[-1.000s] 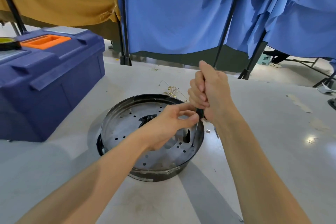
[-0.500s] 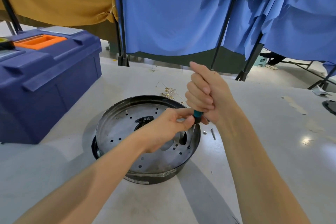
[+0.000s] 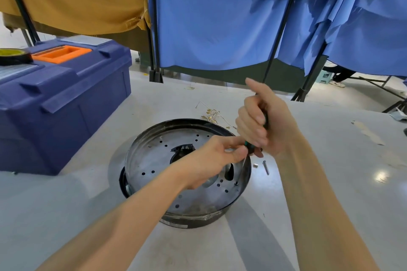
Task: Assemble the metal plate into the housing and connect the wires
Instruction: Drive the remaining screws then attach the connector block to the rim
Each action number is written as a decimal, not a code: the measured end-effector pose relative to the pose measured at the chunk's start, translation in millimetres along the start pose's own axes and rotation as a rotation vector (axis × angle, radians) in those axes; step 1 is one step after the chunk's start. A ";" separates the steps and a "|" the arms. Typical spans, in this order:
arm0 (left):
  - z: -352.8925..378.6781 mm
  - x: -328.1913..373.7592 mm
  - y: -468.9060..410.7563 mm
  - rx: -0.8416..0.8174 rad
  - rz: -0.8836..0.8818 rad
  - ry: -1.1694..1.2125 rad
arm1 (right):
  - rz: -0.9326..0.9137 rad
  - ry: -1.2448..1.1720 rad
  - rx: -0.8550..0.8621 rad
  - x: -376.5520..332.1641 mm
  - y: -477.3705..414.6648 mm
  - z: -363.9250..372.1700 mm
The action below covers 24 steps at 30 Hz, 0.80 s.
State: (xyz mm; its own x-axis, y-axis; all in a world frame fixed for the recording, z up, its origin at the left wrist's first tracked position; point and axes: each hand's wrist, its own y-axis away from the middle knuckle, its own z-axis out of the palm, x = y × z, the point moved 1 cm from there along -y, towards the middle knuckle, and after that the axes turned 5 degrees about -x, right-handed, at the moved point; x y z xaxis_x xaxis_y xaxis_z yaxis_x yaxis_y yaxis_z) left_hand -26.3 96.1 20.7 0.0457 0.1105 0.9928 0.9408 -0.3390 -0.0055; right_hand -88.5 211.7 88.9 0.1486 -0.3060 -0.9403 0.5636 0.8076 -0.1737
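Observation:
A round perforated metal plate [image 3: 158,160] sits inside a black circular housing [image 3: 187,223] on the table. My right hand [image 3: 262,121] grips the handle of a screwdriver [image 3: 250,149], held nearly upright with its thin shaft running down to a hole near the plate's right rim. My left hand [image 3: 209,160] reaches over the plate and pinches the screwdriver just below the handle. A loose bundle of wires with gold terminals [image 3: 211,114] lies on the table behind the housing. The screw under the tip is too small to make out.
A blue toolbox [image 3: 61,103] with an orange tray and a tape roll [image 3: 13,56] on its lid stands at the left. A loose bolt [image 3: 266,167] and a small metal sleeve [image 3: 255,165] lie right of the housing. Blue and mustard curtains on black stands hang behind the table.
My right hand has turned on the screwdriver handle and its thumb now points up. More of the teal collar shows below the fist. My left hand stays pinched at the shaft.

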 end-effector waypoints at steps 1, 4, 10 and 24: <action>-0.9 -0.1 0.7 -0.008 -0.006 -0.005 | -0.003 0.013 -0.034 1.3 -0.3 0.5; -5.8 -3.2 1.5 0.016 0.004 0.034 | -0.115 0.111 0.203 9.1 -5.8 7.1; -1.7 -1.3 2.7 -0.020 0.080 0.018 | -0.551 0.530 0.897 34.5 -4.1 32.2; -4.3 -3.4 0.8 0.049 -0.014 -0.012 | -0.389 0.391 0.783 16.5 -11.3 21.0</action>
State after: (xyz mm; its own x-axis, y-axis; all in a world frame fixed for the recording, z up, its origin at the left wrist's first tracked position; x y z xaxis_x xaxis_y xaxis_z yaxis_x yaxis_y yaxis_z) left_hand -27.1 91.4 17.8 0.0364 0.1259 0.9914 0.9567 -0.2910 0.0019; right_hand -75.4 187.0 81.4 -0.3660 -0.1772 -0.9136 0.9206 0.0749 -0.3833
